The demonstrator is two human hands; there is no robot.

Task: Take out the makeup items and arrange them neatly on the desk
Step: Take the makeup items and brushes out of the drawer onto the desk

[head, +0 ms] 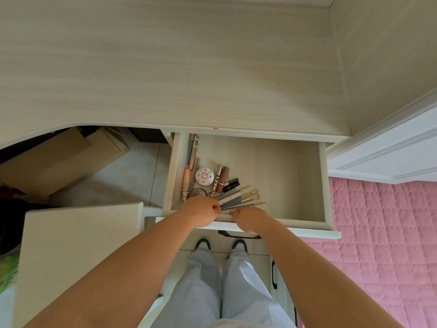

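The desk drawer stands pulled out below the pale wooden desk top. Makeup lies in its left part: several grey brushes fanned out, a round patterned compact, a brown tube, lipsticks and long pencils along the left wall. My left hand is curled at the near ends of the brush handles and grips them. My right hand lies over the drawer's front board, fingers curled down over it beside the lowest brush handle.
A white stool or chair seat stands at my left. Cardboard boxes sit under the desk. A pink quilted bed is on the right, with white panelling above it. The drawer's right half is bare.
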